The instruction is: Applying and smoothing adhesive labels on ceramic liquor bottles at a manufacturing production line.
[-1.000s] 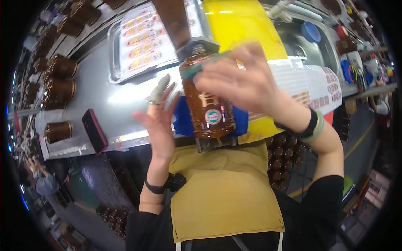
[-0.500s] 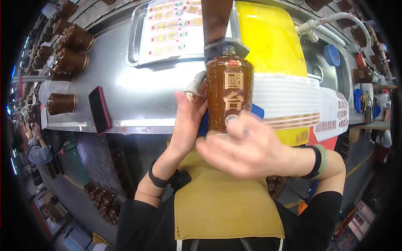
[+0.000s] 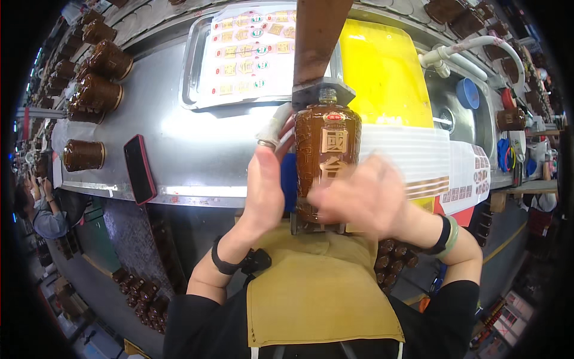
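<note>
- Head view puts the brown ceramic bottle [image 3: 326,161] just above the middle of the frame, upright, with a gold-lettered label facing me and a small red-and-white sticker near its shoulder.
- I see my left hand [image 3: 266,179] wrapped along the bottle's left flank, fingers curled behind it and touching it; one fingertip wears a white wrap and another finger a ring.
- My right hand [image 3: 365,194] lies across the bottle's lower right front; it is motion-blurred, so I cannot tell whether it clasps the bottle or only presses flat on it.
- Bottle sits between both hands, its base at a grey metal bracket [image 3: 317,226] and its neck under a brown upright bar [image 3: 320,36].
- Behind it, upper middle, a tray of small label stickers [image 3: 245,54] rests on the steel bench [image 3: 179,149].
- At left centre a red-edged phone [image 3: 140,169] lies flat; more brown bottles [image 3: 95,93] lie on their sides at upper left.
- A yellow sheet [image 3: 382,78] fills the upper right.
</note>
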`<act>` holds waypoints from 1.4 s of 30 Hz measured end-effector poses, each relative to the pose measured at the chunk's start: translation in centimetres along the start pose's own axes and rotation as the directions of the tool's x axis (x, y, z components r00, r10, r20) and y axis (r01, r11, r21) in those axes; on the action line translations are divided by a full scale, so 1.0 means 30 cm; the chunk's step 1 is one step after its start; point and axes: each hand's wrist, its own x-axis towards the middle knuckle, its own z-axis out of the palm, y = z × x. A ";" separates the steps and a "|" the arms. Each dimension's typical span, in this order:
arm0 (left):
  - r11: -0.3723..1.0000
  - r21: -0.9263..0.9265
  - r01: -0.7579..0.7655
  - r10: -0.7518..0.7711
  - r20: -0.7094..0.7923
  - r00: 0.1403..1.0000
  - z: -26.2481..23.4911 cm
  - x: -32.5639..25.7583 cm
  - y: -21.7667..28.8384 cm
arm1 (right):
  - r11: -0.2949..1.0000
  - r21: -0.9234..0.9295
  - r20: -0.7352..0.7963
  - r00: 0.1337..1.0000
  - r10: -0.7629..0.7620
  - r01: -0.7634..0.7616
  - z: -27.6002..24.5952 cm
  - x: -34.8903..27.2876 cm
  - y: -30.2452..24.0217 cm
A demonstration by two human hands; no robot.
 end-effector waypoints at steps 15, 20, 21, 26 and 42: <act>0.997 -0.059 0.057 -0.061 -0.072 0.996 0.023 0.132 0.039 | 0.295 0.665 0.087 0.464 0.882 -0.686 0.008 0.053 0.100; 0.949 -0.207 0.238 -0.245 -0.005 0.970 0.045 0.161 0.049 | 0.210 0.622 0.159 0.384 0.910 -0.755 0.080 0.032 0.125; 0.948 -0.208 0.241 -0.247 -0.005 0.969 0.046 0.160 0.046 | 0.278 0.593 0.108 0.417 0.903 -0.756 0.095 0.023 0.130; 0.965 -0.190 0.183 -0.198 -0.065 0.978 0.058 0.163 0.032 | 0.216 0.647 0.148 0.397 0.906 -0.731 0.084 0.046 0.108; 0.916 -0.280 0.288 -0.274 0.087 0.958 -0.007 0.129 0.074 | 0.694 0.254 0.374 0.730 0.572 -0.674 -0.081 0.146 0.191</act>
